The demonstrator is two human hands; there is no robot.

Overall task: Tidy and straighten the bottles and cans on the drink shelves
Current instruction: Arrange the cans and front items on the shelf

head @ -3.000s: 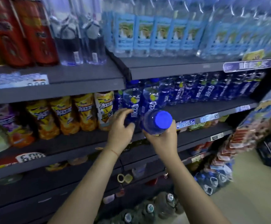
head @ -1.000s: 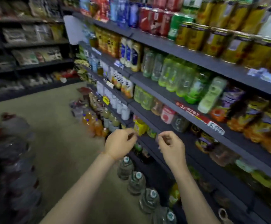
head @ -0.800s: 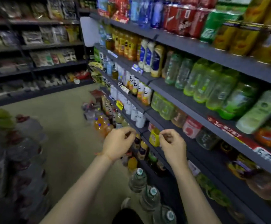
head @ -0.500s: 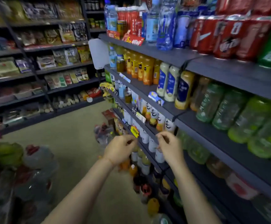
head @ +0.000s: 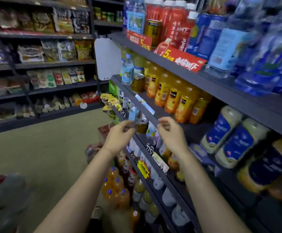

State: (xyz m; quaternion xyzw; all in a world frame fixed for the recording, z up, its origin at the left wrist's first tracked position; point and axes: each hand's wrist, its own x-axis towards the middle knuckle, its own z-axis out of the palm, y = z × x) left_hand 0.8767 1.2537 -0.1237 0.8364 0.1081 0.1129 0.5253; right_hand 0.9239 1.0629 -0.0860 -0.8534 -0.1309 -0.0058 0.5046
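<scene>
The drink shelves (head: pixel 204 81) run along my right. My left hand (head: pixel 118 137) and my right hand (head: pixel 170 133) are raised side by side in front of the middle shelf edge, fingers loosely curled, holding nothing. Just beyond my fingertips stands a gold can (head: pixel 142 126) on a lower shelf. Orange juice bottles (head: pixel 170 93) line the shelf above it, with another gold can (head: pixel 137 82) and a small water bottle (head: pixel 127 71) at their far end. Cream bottles with blue labels (head: pixel 229 137) stand to the right. Red bottles (head: pixel 170 22) and blurred blue water bottles (head: pixel 254 47) fill the top shelf.
Red price tags (head: pixel 179 58) hang off the top shelf edge and a white panel (head: pixel 106 59) caps the shelf end. Orange soda bottles (head: pixel 115 189) stand on the floor below. Snack shelves (head: pixel 44 52) line the far side of the aisle floor (head: pixel 44 148).
My right hand let go of the blue-capped bottle it held three seconds ago. The view swung left along the shelves, while both empty hands stayed raised together.
</scene>
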